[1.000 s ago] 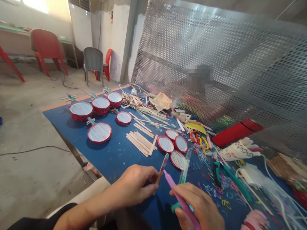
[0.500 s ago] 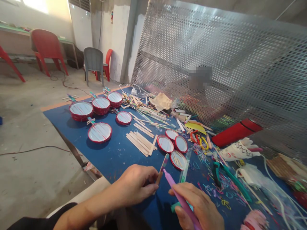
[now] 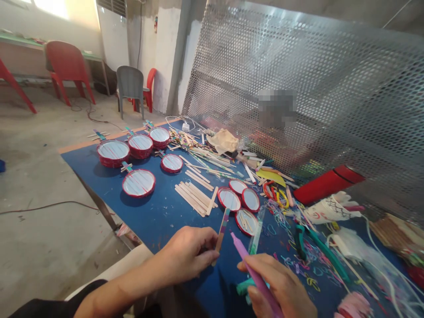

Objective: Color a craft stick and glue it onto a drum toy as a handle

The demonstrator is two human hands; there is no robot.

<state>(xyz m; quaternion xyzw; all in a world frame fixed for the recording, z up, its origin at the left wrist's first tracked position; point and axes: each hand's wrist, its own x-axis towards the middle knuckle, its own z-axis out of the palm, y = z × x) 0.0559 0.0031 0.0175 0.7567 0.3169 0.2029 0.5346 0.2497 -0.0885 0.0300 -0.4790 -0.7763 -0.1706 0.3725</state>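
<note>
Between the thumb and fingers of my left hand [image 3: 195, 254] is a wooden craft stick [image 3: 222, 229], tilted up, with purple and teal bands on its upper part. My right hand [image 3: 278, 282] grips a purple marker [image 3: 253, 271], its tip a short way right of the stick and apart from it. A teal object [image 3: 244, 287], partly hidden, lies beneath the right hand. Just beyond the hands are several small red-rimmed discs [image 3: 229, 199], one with short sticks on it. Plain craft sticks [image 3: 194, 198] lie in a row farther left.
Several red-rimmed banjo-like pieces [image 3: 138, 183] stand on the blue table [image 3: 155, 225] at the left. Teal-handled pliers [image 3: 326, 256], loose rubber bands [image 3: 293, 265], a red flask [image 3: 327, 184] and a white cup [image 3: 331, 208] lie right. Perforated metal sheeting [image 3: 232, 66] rises behind; a person is beyond it.
The purple marker has drawn back from the craft stick, moving right with my right hand. The stick has turned slightly, and its coloured bands show more fully.
</note>
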